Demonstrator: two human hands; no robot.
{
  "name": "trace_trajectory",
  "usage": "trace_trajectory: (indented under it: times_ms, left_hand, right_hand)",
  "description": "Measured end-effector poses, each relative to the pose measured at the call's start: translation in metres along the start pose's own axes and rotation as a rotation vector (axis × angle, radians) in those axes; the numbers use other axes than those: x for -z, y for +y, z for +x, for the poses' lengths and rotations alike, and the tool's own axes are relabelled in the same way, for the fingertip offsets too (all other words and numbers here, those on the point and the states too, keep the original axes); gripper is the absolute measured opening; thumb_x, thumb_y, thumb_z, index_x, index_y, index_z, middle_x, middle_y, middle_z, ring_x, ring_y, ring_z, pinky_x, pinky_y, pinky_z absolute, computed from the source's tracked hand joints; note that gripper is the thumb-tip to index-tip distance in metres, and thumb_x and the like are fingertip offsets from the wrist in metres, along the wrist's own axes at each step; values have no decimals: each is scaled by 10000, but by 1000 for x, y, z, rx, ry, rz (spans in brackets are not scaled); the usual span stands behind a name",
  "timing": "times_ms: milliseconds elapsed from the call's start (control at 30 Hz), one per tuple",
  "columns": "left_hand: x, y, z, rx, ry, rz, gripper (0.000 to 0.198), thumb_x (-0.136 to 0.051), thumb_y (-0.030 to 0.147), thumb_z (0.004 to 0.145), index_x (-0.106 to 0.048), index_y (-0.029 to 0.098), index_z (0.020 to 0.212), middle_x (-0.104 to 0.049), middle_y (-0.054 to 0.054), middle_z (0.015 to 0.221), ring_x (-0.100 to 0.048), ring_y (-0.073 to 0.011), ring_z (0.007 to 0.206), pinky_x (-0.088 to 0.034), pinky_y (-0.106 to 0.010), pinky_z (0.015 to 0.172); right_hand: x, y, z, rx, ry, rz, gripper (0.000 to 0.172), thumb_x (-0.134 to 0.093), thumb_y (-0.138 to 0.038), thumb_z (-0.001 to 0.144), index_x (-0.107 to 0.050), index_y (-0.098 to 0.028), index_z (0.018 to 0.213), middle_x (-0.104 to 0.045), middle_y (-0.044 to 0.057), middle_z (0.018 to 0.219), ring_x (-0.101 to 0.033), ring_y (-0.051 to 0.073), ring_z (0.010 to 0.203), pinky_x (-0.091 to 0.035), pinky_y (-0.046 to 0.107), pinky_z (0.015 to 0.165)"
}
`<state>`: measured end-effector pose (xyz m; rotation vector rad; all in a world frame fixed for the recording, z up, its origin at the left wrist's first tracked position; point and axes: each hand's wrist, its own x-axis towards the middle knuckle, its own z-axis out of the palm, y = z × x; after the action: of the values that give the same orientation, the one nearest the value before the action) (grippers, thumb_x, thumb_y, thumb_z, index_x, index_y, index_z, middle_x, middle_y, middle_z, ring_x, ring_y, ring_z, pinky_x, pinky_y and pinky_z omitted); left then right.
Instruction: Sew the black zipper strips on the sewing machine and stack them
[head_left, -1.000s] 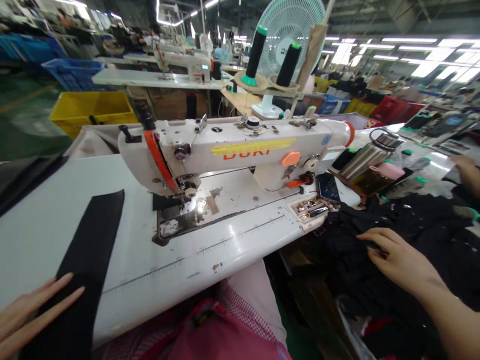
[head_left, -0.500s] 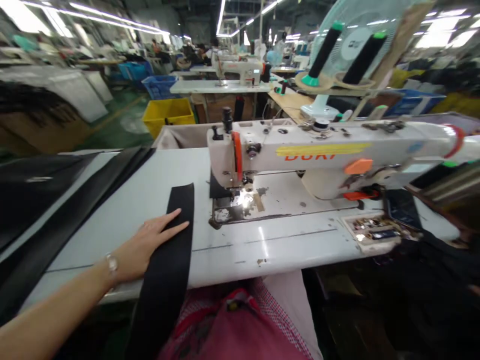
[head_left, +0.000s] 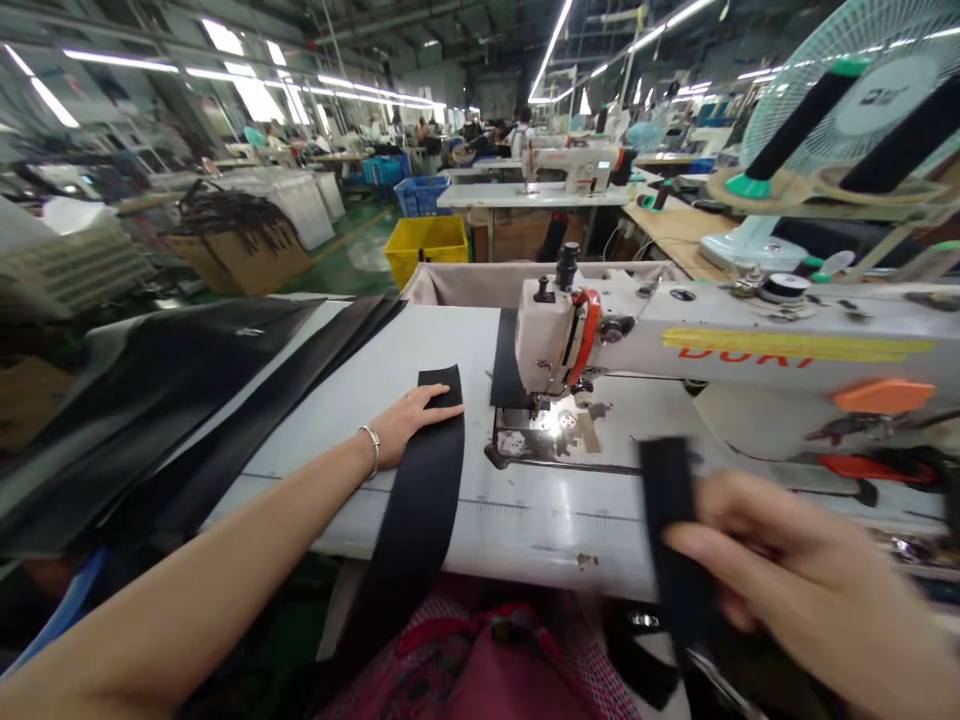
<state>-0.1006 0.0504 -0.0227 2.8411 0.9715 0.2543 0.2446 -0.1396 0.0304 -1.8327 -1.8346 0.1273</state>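
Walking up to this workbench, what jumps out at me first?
The white sewing machine with orange parts fills the middle and right of the view. The left hand lies flat on a wide black strip just left of it, while the right hand, blurred at near right, grips a narrow black strip. A pale green fan stands top right.
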Motion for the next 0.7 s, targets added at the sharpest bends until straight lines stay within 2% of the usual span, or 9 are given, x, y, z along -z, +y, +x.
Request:
trace_trajectory:
  times_ms: [33, 100, 200, 267, 367, 467, 567, 633, 700]
  left_hand:
    - [-1, -1, 0, 6, 3, 20, 677, -658, 318, 747, -425, 310, 1382, -285, -80, 1465, -301, -300, 1296, -248, -452, 1083]
    - [-1, -5, 1, 29, 7, 47, 679, -655, 334, 760, -405, 329, 1391, -304, -81, 1464, -329, -312, 1278, -268, -482, 1059]
    - [2, -8, 2, 43, 20, 43, 614, -623, 331, 797, -422, 346, 1377, -385, -77, 1407, -382, -298, 1236, -301, -481, 1034]
    - [6, -5, 3, 14, 36, 17, 571, -604, 315, 816, -445, 338, 1364, -430, -77, 1366, -401, -284, 1227, -307, -469, 1040]
    - [10, 16, 8, -108, 66, -52, 485, -494, 291, 900, -427, 285, 1380, -432, -95, 1379, -395, -256, 1262, -289, -448, 1077]
    - [9, 51, 21, -293, 27, -114, 481, -403, 255, 937, -365, 221, 1414, -344, -100, 1465, -269, -226, 1374, -241, -402, 1130]
    - [4, 84, 36, -441, -98, -113, 578, -480, 244, 854, -349, 171, 1412, -306, -120, 1490, -228, -245, 1397, -231, -411, 1138]
    - [0, 96, 45, -444, -161, -79, 705, -581, 267, 742, -358, 162, 1402, -305, -134, 1488, -281, -289, 1365, -248, -450, 1121]
    - [-4, 101, 50, -394, -176, -37, 787, -620, 269, 682, -343, 178, 1413, -312, -122, 1486, -321, -316, 1329, -267, -480, 1099]
  right_hand:
    - [-7, -2, 3, 76, -88, 35, 383, -440, -566, 885, -508, -264, 659, -514, -7, 540, -530, 158, 482, -459, 276, 437]
    - [-29, -3, 17, 208, -158, 26, 305, -492, -461, 902, -510, -235, 697, -560, -18, 608, -547, 141, 528, -478, 267, 487]
    - [-67, 1, 40, 287, -130, -30, 166, -564, -380, 880, -598, -219, 896, -644, 43, 948, -612, 207, 872, -528, 348, 711]
    - [-80, 6, 48, 340, -142, -39, 201, -554, -345, 893, -611, -249, 1060, -598, 44, 1180, -541, 235, 1102, -501, 394, 859]
    - [-79, 16, 51, 469, -199, -90, 319, -482, -270, 930, -553, -304, 1239, -521, 3, 1327, -471, 215, 1217, -477, 393, 933]
    - [-70, 24, 54, 546, -260, -165, 404, -450, -222, 929, -494, -326, 1317, -457, 3, 1392, -453, 221, 1240, -495, 401, 915]
    - [-66, 26, 57, 514, -267, -156, 410, -480, -253, 917, -484, -320, 1322, -453, -2, 1395, -447, 219, 1244, -488, 406, 932]
    - [-67, 26, 57, 473, -252, -125, 427, -512, -275, 899, -472, -287, 1324, -470, -2, 1385, -454, 206, 1238, -477, 393, 952]
    - [-69, 25, 56, 452, -248, -99, 447, -537, -277, 878, -466, -267, 1320, -475, -2, 1383, -455, 198, 1238, -466, 384, 969]
